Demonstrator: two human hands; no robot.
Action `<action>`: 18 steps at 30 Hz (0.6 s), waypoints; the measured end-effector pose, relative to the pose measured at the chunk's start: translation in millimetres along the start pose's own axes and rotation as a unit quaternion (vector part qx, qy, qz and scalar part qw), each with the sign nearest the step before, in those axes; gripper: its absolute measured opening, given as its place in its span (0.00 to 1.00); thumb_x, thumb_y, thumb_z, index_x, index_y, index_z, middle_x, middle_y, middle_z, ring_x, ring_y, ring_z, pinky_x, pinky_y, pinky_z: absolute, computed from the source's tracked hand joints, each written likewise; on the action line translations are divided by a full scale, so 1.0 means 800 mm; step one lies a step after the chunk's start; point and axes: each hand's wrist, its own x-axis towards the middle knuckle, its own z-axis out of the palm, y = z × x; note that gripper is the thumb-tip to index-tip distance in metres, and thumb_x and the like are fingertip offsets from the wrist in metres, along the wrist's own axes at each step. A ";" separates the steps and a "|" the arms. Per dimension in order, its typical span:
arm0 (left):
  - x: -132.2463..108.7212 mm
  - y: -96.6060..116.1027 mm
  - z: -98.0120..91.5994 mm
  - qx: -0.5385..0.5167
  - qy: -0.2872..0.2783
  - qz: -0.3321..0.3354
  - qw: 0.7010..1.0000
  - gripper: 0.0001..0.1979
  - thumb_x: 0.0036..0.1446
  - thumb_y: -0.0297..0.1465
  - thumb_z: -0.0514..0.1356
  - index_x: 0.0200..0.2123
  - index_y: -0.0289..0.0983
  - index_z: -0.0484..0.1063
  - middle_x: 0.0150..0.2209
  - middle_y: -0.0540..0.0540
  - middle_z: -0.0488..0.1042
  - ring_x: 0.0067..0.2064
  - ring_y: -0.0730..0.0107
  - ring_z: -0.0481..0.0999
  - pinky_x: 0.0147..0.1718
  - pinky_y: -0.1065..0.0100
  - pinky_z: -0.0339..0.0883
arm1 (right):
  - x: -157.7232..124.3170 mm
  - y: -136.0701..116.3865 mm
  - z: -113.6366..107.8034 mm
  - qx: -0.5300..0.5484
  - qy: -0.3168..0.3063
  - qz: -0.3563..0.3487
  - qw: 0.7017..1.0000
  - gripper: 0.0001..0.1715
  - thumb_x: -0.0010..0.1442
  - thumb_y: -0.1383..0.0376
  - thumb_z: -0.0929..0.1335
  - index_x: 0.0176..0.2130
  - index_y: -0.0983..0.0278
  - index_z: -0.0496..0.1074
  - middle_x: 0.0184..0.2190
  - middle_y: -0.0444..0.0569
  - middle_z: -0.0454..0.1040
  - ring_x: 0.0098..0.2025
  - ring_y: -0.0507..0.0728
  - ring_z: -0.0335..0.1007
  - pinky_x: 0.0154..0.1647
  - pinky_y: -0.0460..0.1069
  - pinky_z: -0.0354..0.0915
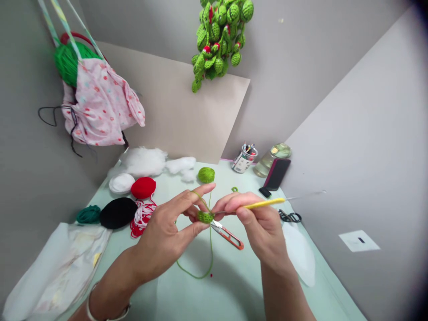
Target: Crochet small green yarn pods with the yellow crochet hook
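Observation:
My left hand pinches a small green crochet piece between thumb and fingers, with green yarn running over its raised index finger. In my right hand is a crochet hook with a yellow handle; its inner tip meets the edge of the green piece. A loose strand of green yarn loops down onto the table below. Behind the hands sits a ball of green yarn. Orange-handled thread snips lie just under and right of the crochet piece.
At left are red, white and black yarn balls, with white stuffing behind. A pen cup, glass jar and phone stand back right. A pink cloth bag and green crochet pieces hang above.

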 end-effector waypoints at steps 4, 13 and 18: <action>-0.001 0.002 0.007 0.055 0.023 0.058 0.997 0.35 0.61 0.18 0.66 0.65 0.55 0.74 0.39 0.55 0.81 0.36 0.74 0.83 0.42 0.72 0.81 | -0.002 -0.011 -0.002 -0.058 -0.033 -0.048 0.997 0.13 0.77 0.65 0.65 0.50 0.57 0.80 0.42 0.48 0.82 0.45 0.55 0.80 0.46 0.51 0.77; -0.004 0.011 0.015 0.067 0.117 0.022 0.991 0.29 0.60 0.21 0.69 0.62 0.48 0.76 0.36 0.56 0.81 0.35 0.76 0.82 0.40 0.76 0.81 | -0.005 0.004 0.016 -0.158 0.000 -0.178 0.971 0.15 0.74 0.71 0.66 0.54 0.59 0.80 0.48 0.53 0.84 0.52 0.58 0.81 0.50 0.53 0.77; -0.005 0.014 0.015 0.092 0.129 0.046 0.986 0.30 0.60 0.21 0.69 0.62 0.49 0.75 0.35 0.56 0.83 0.38 0.71 0.84 0.44 0.71 0.81 | -0.003 0.000 0.017 -0.102 0.022 -0.157 0.982 0.15 0.76 0.68 0.66 0.53 0.56 0.80 0.46 0.51 0.85 0.47 0.58 0.82 0.46 0.54 0.78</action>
